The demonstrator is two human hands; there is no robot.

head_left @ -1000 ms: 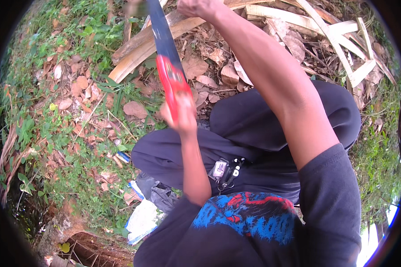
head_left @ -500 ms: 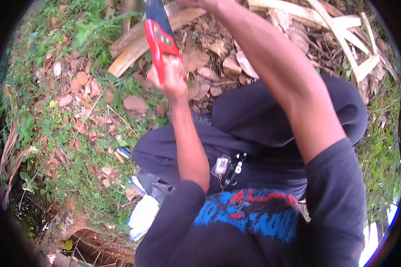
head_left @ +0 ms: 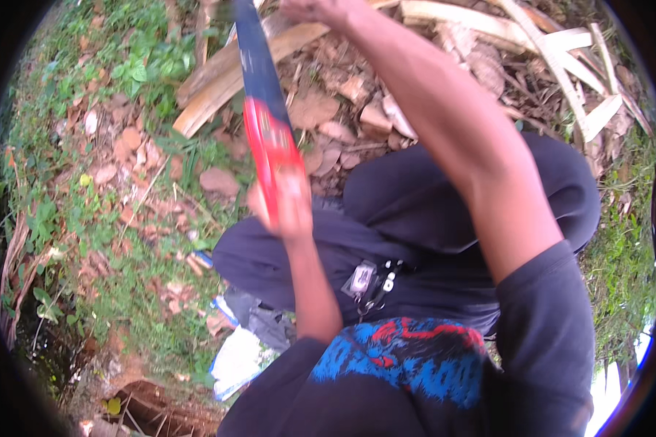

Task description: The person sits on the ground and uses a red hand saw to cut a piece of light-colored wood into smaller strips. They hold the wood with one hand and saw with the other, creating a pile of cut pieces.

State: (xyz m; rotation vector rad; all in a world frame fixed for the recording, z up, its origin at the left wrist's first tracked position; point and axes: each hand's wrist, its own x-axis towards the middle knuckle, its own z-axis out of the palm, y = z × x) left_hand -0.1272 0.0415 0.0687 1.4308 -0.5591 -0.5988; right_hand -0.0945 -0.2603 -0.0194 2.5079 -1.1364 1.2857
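Note:
My left hand (head_left: 288, 200) is closed round the red handle of a handsaw (head_left: 262, 76), blurred by motion. The saw's dark blade points up and runs out at the top edge of the view, passing over a curved strip of pale wood (head_left: 208, 105) on the ground. At the top edge, just right of the blade, my right hand (head_left: 313, 9) looks closed. Its fingers are partly cut off by the edge, and what they grip cannot be made out.
My crossed legs in dark trousers (head_left: 444, 189) lie below the wood. More pale wood strips (head_left: 481, 29) lie at the upper right. Dry leaves (head_left: 219, 180) and green plants cover the ground at left. A white-and-blue packet (head_left: 237, 360) lies beside me, with a hollow (head_left: 153, 408) at the lower left.
My left hand has pulled the saw down toward my body, so more of its blade shows. My right hand stays near the same place at the top.

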